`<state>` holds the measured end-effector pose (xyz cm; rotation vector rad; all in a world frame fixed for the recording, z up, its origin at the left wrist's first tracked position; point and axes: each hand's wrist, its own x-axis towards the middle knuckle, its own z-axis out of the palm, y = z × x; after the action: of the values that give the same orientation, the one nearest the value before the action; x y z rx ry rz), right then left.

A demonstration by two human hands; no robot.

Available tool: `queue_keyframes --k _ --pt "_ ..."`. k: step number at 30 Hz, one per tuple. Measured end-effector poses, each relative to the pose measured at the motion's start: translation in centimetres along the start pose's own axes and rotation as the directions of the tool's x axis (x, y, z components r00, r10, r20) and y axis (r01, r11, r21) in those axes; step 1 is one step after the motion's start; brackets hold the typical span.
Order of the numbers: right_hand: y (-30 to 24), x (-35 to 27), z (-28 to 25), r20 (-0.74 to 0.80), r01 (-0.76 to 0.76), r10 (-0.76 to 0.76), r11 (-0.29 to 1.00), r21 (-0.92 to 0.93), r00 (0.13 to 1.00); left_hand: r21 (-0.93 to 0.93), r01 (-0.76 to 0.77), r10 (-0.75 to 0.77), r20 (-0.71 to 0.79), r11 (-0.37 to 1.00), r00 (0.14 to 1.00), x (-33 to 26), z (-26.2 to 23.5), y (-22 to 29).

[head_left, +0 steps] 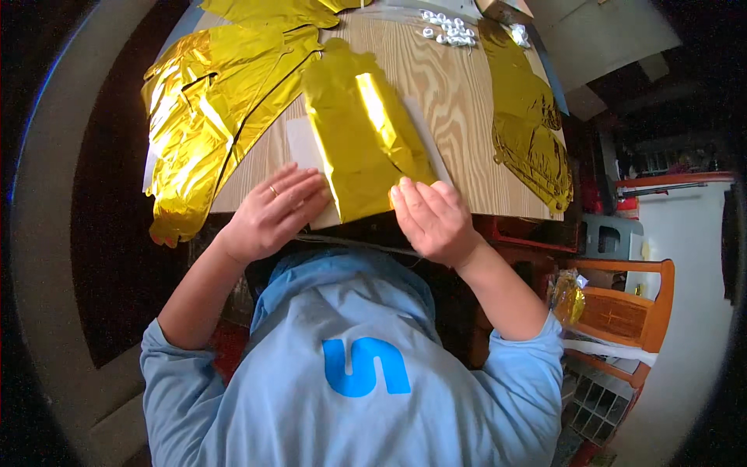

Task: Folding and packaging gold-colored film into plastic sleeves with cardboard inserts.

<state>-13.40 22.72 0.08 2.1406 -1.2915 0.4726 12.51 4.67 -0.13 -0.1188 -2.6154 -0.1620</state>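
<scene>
A folded gold foil piece (pixel 350 148), which looks like a flat deflated balloon, lies lengthwise in front of me over a pale flat sheet (pixel 302 142). Parts of that sheet show on both sides of the foil. My left hand (pixel 278 208) rests at the foil's near left edge, fingers stretched out and holding nothing. At the near right corner my right hand (pixel 437 220) is closed, its thumb and fingers pinching the foil's edge. The fingertips partly hide the pinched bit.
More gold foil pieces (pixel 233 101) spread over the table's left side, hanging past its near edge. Another gold foil piece (pixel 529 117) lies on the right. Several small white pieces (pixel 451 31) sit at the back of the wooden table (pixel 459 109). A wooden chair (pixel 622 311) stands at right.
</scene>
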Motion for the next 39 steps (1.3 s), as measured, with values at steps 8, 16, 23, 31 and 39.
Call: queue_keyframes --k 8,16,23,31,39 --pt "2.3 3.6 -2.2 0.002 -0.068 0.070 0.973 -0.222 0.998 0.072 -0.140 0.152 -0.212 0.988 0.965 8.7 -0.7 1.4" --pt "0.1 1.5 -0.1 0.066 -0.077 0.087 0.988 -0.136 0.994 0.112 -0.149 0.165 -0.150 0.982 0.975 6.4 3.3 0.4" --pt "0.6 1.8 -0.3 0.054 -0.074 0.082 0.989 -0.131 0.995 0.133 -0.145 0.168 -0.179 0.980 0.969 6.4 2.8 0.0" --pt "0.4 1.0 0.3 0.093 -0.060 0.068 0.994 -0.090 0.993 0.093 -0.131 0.141 -0.113 0.987 0.984 3.9 1.7 -0.6" --pt "-0.2 1.5 -0.2 0.189 -0.096 0.103 0.994 -0.047 0.976 0.031 -0.053 0.053 0.018 0.998 0.998 3.6 1.3 0.2"
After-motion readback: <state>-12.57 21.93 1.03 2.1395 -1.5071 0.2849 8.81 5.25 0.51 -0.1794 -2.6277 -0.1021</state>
